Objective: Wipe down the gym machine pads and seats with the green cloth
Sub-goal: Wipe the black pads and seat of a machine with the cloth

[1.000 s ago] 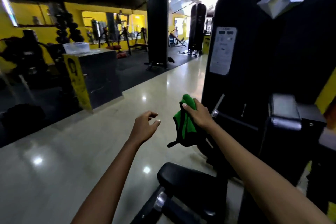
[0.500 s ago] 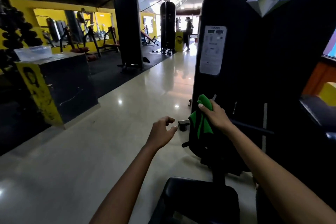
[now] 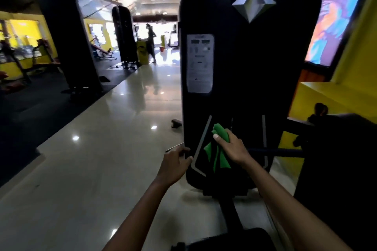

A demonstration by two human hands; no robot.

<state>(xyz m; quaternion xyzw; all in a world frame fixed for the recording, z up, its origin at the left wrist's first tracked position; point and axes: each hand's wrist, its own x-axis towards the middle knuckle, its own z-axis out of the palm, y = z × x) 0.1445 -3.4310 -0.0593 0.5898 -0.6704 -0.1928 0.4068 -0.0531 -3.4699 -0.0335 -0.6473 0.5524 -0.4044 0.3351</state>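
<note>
Item: green cloth (image 3: pixel 217 154), bunched in my right hand (image 3: pixel 232 149), held before the machine's black shroud (image 3: pixel 244 87). Left hand (image 3: pixel 175 163) loosely curled, empty. Seat pad (image 3: pixel 234 240) below apparently unwiped; most work remains.

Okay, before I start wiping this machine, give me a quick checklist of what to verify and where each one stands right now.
1. Green cloth in hand: ok, right hand grips it.
2. Left hand free: ok, it holds nothing, fingers loosely curled.
3. Cloth touching a pad or seat: not ok, it hangs before the black machine shroud.
4. Seat pad within reach: cannot tell, only its edge shows at the bottom.
5. Walkway clear: ok nearby; a person stands far down the aisle.
</note>
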